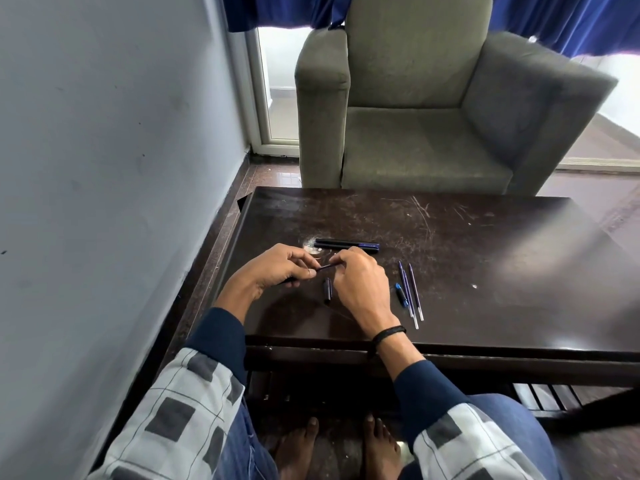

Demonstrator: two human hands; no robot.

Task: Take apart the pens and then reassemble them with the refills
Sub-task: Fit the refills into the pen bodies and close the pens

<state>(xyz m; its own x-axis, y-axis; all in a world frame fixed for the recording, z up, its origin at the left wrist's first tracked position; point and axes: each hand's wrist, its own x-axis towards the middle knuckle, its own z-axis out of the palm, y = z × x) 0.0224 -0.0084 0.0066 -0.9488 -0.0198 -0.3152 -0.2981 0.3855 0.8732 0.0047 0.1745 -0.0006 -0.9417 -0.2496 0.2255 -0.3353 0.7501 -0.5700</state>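
Note:
Both hands meet over the dark table (450, 258). My left hand (277, 266) grips a dark pen part, mostly hidden in its fingers. My right hand (360, 282) pinches a thin refill (325, 267) that spans the gap between the two hands. A loose dark pen piece (327, 290) lies on the table just below the hands. Two whole dark-blue pens (346, 245) lie side by side just beyond the hands. To the right lie several thin blue refills (414, 294) with a small blue pen piece (401, 293) beside them.
A grey armchair (433, 109) stands right behind the table. A pale wall (104, 168) runs close along the table's left side. The table's front edge (450, 344) is just above my knees, and my bare feet (339, 448) are under it.

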